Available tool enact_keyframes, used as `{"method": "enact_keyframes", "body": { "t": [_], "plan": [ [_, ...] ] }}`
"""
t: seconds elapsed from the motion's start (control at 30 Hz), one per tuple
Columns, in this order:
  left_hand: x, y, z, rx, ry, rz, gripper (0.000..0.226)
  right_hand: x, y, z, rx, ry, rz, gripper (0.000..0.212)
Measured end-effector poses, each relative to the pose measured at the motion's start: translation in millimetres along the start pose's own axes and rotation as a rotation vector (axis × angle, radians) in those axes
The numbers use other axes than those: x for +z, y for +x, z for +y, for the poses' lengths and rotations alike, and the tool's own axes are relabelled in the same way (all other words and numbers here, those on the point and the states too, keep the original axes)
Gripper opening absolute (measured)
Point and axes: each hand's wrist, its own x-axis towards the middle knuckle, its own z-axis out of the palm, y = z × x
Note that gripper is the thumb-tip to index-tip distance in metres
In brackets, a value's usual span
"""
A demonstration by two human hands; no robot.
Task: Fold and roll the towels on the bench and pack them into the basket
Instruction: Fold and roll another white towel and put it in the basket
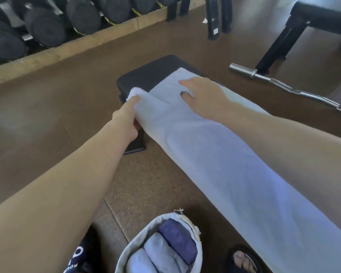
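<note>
A long pale towel (pixel 215 154) lies lengthwise along the black bench (pixel 156 73), covering nearly all of its top and leaving only the far end bare. The left hand (pixel 126 121) grips the towel's far left corner at the left edge of the bench, fingers curled under the cloth and thumb on top, so the corner is bunched and lifted. The right hand (pixel 205 95) rests flat on the towel near its far end, fingers straight and a little spread, pressing the cloth down. On the brown floor (pixel 57 115) by the near end of the bench stands a light fabric basket (pixel 198 251) holding rolled towels (pixel 165 251), pale ones and one darker blue. A steel bar (pixel 283 85) lies on the floor off the far right side, and dumbbells (pixel 47 26) line the far left.
</note>
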Motion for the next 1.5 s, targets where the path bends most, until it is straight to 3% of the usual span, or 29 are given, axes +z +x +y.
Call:
{"method": "enact_keyframes", "body": {
  "t": [0.1,0.3,0.37,0.43,0.5,0.6,0.73,0.83,0.9,1.0,1.1,1.17,1.3,1.5],
  "plan": [
    [8.5,-22.6,10.3,0.133,0.105,0.000,0.047,31.1,-10.0,1.4,-0.029,-0.208,-0.067,0.049],
    [16.5,-35.3,19.5,0.358,0.098,-0.122,0.023,16.6,14.7,-8.5,0.162,-0.184,-0.062,0.049],
    [15.1,-37.6,20.2,0.406,0.157,-0.132,0.025,4.2,19.3,-17.1,0.187,-0.019,0.051,0.046],
    [16.4,-43.9,20.0,0.501,0.241,-0.164,0.020,-8.2,24.0,-25.5,0.294,0.353,0.112,0.040],
    [21.9,-53.6,21.2,0.637,0.347,-0.192,0.015,-22.1,30.4,-34.7,0.431,0.767,0.058,0.039],
    [35.4,-83.0,24.2,0.880,0.542,-0.265,0.009,-41.3,35.3,-41.3,0.561,0.981,-0.042,0.048],
    [50.3,-120.6,12.6,1.087,0.787,-0.413,0.012,-59.7,27.7,-37.9,0.569,0.896,-0.192,0.051],
    [56.5,-145.5,-8.1,1.172,0.901,-0.531,0.013,-73.0,4.9,-32.2,0.495,0.597,-0.329,0.039],
    [59.0,-161.0,-19.3,1.201,0.943,-0.576,0.011,-80.8,-12.5,-21.9,0.506,0.431,-0.274,0.034],
    [60.3,-181.0,-31.4,1.207,0.966,-0.610,0.004,-93.7,-37.0,-2.1,0.645,0.502,-0.037,0.006],
    [64.1,-205.9,-43.5,1.228,1.023,-0.649,0.007,-113.5,-67.7,23.6,0.823,0.697,0.177,0.028],
    [70.8,-226.5,-55.7,1.264,1.068,-0.703,0.008,-128.8,-99.2,41.5,0.870,0.767,0.260,0.025],
    [89.0,-271.7,-90.0,1.369,1.182,-0.914,0.009,-144.3,-174.8,84.2,0.952,0.826,0.325,0.005],
    [102.9,-321.8,-141.0,1.432,1.373,-0.991,0.016,-139.7,-268.2,123.2,1.015,0.636,0.261,0.023]
  ]
}}
